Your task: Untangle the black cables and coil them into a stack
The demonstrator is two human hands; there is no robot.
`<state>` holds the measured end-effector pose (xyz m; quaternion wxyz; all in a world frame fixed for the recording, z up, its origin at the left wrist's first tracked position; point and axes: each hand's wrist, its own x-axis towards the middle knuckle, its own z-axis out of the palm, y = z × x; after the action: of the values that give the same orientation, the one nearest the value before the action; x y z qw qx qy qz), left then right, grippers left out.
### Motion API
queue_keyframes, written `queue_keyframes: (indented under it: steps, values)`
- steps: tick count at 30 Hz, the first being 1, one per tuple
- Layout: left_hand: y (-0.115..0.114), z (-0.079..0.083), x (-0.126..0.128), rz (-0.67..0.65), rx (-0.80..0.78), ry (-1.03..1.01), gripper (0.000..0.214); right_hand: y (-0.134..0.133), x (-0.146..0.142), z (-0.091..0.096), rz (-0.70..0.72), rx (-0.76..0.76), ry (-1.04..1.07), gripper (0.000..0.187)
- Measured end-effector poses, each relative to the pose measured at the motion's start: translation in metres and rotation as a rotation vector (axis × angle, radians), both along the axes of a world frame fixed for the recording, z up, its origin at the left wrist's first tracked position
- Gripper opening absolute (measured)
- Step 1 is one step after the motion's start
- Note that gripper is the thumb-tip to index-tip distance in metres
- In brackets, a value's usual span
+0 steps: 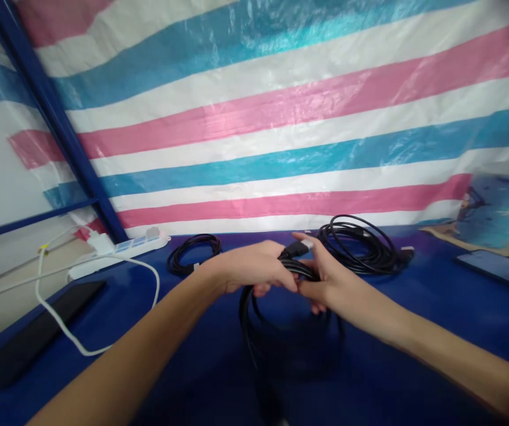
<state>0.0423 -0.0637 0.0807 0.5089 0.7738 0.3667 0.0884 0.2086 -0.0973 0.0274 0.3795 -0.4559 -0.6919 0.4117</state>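
Both my hands meet over the middle of the blue table (pixel 414 331). My left hand (pixel 254 266) is closed round the top of a coiled black cable (pixel 258 319), whose loops hang down below my fingers. My right hand (pixel 325 275) pinches the same coil from the right side, near a black plug with a metal tip (pixel 301 247) that sticks up between my hands. The lower part of the coil blurs into the dark table.
A small black cable coil (pixel 192 251) lies behind on the left and a larger loose one (pixel 360 242) behind on the right. A white power strip (pixel 121 248) with a white cord (pixel 59 307) sits far left. A striped plastic sheet (pixel 281 118) backs the table. A dark flat device (pixel 498 266) lies far right.
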Motion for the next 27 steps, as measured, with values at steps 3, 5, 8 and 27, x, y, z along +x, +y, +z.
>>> queue_keyframes:
  steps: [3, 5, 8, 27]
  values:
    - [0.004, 0.027, 0.009, 0.014, 0.424, 0.091, 0.013, 0.01, 0.01, 0.015, -0.161, 0.439, -0.139, 0.084]
    - [0.006, 0.034, 0.016, 0.04, 0.595, 0.1, 0.013, 0.013, 0.014, 0.023, -0.221, 0.71, -0.395, 0.078]
    - [0.011, 0.025, 0.019, 0.054, 0.602, 0.085, 0.01, 0.015, 0.016, 0.025, -0.22, 0.849, -0.707, 0.049]
    - [0.038, -0.002, 0.01, -0.104, 0.365, 0.06, 0.018, 0.019, 0.014, 0.021, -0.03, 0.562, -0.631, 0.043]
